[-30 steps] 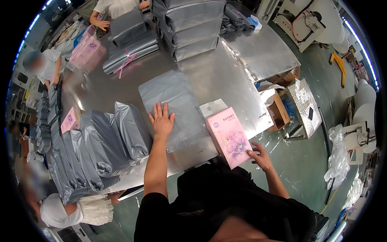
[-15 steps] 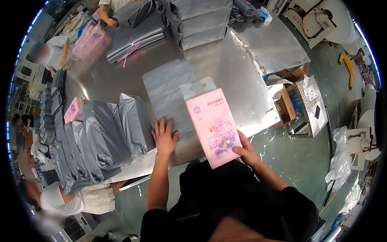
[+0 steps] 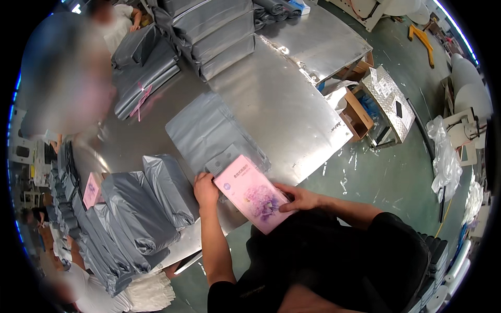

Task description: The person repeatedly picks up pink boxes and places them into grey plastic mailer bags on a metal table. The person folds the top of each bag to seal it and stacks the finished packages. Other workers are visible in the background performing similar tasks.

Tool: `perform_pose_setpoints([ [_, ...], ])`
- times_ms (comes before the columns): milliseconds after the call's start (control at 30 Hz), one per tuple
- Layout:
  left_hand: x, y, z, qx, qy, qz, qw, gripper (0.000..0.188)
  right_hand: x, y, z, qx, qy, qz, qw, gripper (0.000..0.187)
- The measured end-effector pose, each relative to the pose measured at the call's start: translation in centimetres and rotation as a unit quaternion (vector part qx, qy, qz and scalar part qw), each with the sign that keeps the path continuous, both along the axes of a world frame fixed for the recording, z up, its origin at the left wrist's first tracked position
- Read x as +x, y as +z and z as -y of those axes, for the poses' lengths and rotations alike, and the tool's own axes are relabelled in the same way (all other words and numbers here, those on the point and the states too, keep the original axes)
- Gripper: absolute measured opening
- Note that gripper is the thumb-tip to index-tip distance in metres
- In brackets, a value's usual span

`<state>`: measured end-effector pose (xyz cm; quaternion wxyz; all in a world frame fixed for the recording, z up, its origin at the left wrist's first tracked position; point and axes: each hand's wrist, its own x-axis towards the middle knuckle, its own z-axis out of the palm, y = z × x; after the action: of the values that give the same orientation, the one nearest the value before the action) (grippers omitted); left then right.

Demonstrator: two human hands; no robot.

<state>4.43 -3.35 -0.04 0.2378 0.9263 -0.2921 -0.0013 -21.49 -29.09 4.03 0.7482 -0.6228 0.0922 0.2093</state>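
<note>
My right hand (image 3: 297, 198) grips the lower right edge of a pink tissue pack (image 3: 253, 195) with a flower print, thumb on top. The pack tilts up to the left, and a grey hanging tab (image 3: 222, 158) sticks out from its top end. That tab lies over the near part of a flat grey plastic bag (image 3: 203, 122) on the metal table. My left hand (image 3: 206, 190) is beside the pack's upper left corner, fingers curled at the bag's near edge; the fingertips are partly hidden.
Filled grey bags (image 3: 138, 208) stand along the table's left side, with another pink pack (image 3: 93, 190) behind. Stacked grey parcels (image 3: 214, 39) and a tied grey roll (image 3: 148, 86) are at the back. Open cardboard boxes (image 3: 360, 117) sit right of the metal table (image 3: 292, 104). Other people work at left.
The tissue pack has moved down and left, tilting further, with its tab now over the bag's near part. My left hand has gone from lying spread to curled at the bag's edge.
</note>
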Motion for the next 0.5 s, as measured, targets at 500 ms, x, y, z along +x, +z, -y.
perform_pose_setpoints([
  [500, 2.0, -1.7, -0.3, -0.175, 0.139, -0.178, 0.958, 0.010, 17.6, -0.3, 2.4, -0.583, -0.047, 0.387, 0.713, 0.025],
])
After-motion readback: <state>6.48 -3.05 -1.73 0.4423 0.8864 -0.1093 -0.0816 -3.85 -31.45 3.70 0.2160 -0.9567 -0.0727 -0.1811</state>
